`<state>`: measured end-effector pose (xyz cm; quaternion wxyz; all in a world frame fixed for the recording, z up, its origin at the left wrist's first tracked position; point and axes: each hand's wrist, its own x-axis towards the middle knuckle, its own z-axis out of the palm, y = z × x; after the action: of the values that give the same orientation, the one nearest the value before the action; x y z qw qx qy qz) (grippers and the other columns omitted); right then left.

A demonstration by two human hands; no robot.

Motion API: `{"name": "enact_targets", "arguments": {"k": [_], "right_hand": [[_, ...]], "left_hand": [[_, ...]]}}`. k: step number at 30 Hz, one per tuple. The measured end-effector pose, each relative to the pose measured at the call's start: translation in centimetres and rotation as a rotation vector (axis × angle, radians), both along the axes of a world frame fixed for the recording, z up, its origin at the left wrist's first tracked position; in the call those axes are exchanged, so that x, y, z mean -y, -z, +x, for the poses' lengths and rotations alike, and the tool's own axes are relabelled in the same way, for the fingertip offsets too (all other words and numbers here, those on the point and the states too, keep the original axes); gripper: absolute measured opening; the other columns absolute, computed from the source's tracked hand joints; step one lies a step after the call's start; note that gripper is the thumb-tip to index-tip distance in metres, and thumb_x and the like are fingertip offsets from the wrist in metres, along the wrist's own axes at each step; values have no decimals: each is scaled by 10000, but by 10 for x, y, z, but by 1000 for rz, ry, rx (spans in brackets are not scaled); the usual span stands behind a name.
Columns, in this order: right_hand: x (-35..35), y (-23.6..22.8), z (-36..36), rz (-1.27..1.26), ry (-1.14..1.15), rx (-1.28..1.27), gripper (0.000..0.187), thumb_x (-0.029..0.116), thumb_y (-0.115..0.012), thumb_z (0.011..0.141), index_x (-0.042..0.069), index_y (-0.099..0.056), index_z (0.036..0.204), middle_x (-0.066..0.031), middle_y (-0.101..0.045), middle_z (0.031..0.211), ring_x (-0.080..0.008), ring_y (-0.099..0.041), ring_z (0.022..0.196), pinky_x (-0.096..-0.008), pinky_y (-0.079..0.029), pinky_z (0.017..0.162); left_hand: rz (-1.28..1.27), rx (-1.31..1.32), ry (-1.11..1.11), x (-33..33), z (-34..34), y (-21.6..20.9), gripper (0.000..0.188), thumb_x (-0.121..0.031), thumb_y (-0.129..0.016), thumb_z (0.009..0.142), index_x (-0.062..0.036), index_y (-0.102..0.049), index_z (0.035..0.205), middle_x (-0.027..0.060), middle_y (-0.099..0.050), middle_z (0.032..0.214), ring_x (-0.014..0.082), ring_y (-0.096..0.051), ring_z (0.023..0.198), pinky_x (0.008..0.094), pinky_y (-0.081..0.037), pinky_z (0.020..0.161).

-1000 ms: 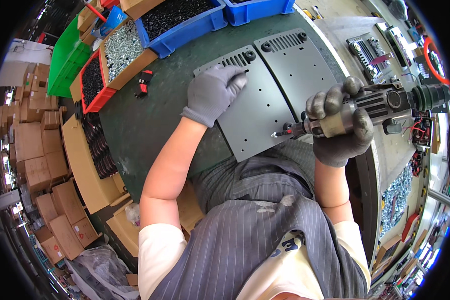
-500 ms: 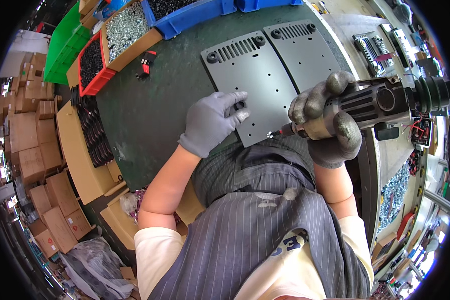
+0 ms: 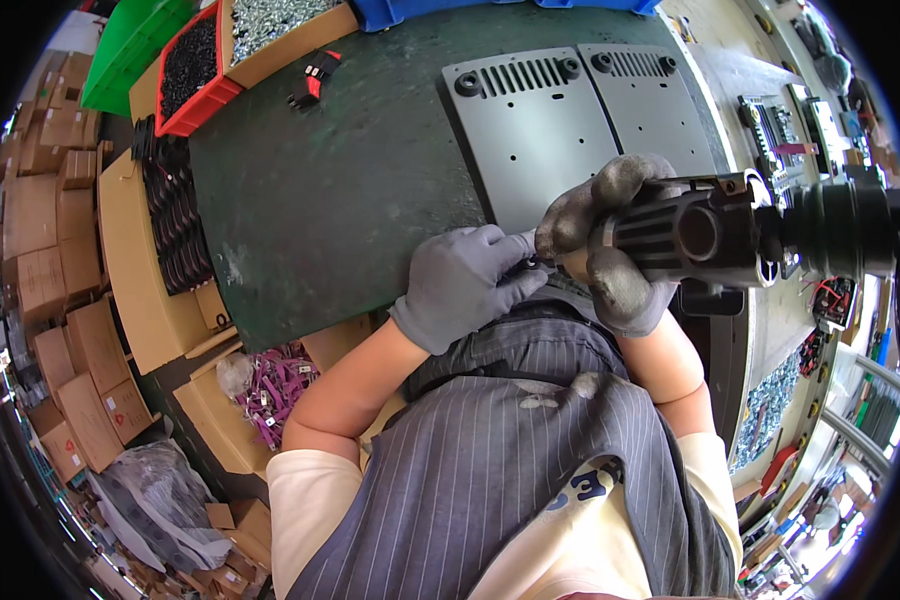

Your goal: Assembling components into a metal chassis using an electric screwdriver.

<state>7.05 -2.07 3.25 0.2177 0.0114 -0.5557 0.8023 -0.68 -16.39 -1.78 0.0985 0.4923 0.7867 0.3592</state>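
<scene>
At the near edge of my dark green worktop [image 3: 320, 200], my right hand [image 3: 610, 250], in a worn grey glove, is clenched around the ribbed black barrel of a powered screwdriver [image 3: 730, 235], its grip tight on the tool. The tool lies roughly level, its bit end pointing left toward my other hand and its black hose end running off to the right. My left hand [image 3: 465, 285], also gloved in grey, has its fingertips pinched together at the tool's tip, touching it; whether a screw sits between them I cannot tell, as the spot is too small and shadowed.

Both hands meet just at the lower edge of a grey metal plate [image 3: 535, 130] with a row of slots and round black bosses along its far end. A second grey plate [image 3: 650, 100] of the same kind lies touching it on the right.

Farther off at the back left of the worktop stand a red bin [image 3: 195, 70] of dark screws, a tan tray [image 3: 290, 25] of bright silvery screws beside it, and a green bin [image 3: 130, 45] at the corner. A small black-and-red part [image 3: 310, 80] lies near the tan tray. Stacked cardboard boxes [image 3: 50, 250] fill the floor to my left, and a carton of purple pieces [image 3: 275, 385] sits below the worktop's edge.
</scene>
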Motion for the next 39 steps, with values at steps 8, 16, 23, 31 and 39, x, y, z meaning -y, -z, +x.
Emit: {"name": "enact_targets", "arguments": {"k": [8,16,23,31,39], "right_hand": [[0,2,-1,-61,-5,54,379,177,-732,786,123,-434,1013,-72,-545,787,-202,-579,744,-350,-507,634],[-14,11,-16,186,-244,50,300,174,-713,808,73,-486,977,-90,-547,761,-221,-575,715,-347,-509,633],[-10,15,-15,179,-202,118,335,89,-697,758,58,-479,1011,-68,-555,799,-178,-576,748,-318,-491,673],[-18,-28,-15,-79,-225,-216,475,-9,-695,667,95,-479,1077,-79,-533,1013,-230,-572,941,-386,-468,839],[-74,-41,5,674,-81,122,373,96,-596,836,62,-565,1206,-169,-534,1218,-270,-518,1133,-346,-411,953]], "left_hand": [[-16,9,5,2,-3,4,287,-379,-667,748,-173,-656,948,50,-591,725,242,-607,680,368,-488,593],[8,10,-25,-2,-1,4,260,-377,-678,738,-135,-613,808,54,-573,707,256,-605,662,381,-486,576],[-23,-36,-76,-6,4,3,340,-455,-631,773,-118,-619,821,94,-593,721,288,-605,680,399,-479,582],[97,157,91,-29,-14,-62,453,-397,-736,659,-108,-623,989,131,-643,863,345,-621,798,420,-500,682],[33,-457,-37,-50,-68,-87,423,-308,-726,612,-176,-645,1006,64,-606,743,254,-608,687,374,-485,568]]}}
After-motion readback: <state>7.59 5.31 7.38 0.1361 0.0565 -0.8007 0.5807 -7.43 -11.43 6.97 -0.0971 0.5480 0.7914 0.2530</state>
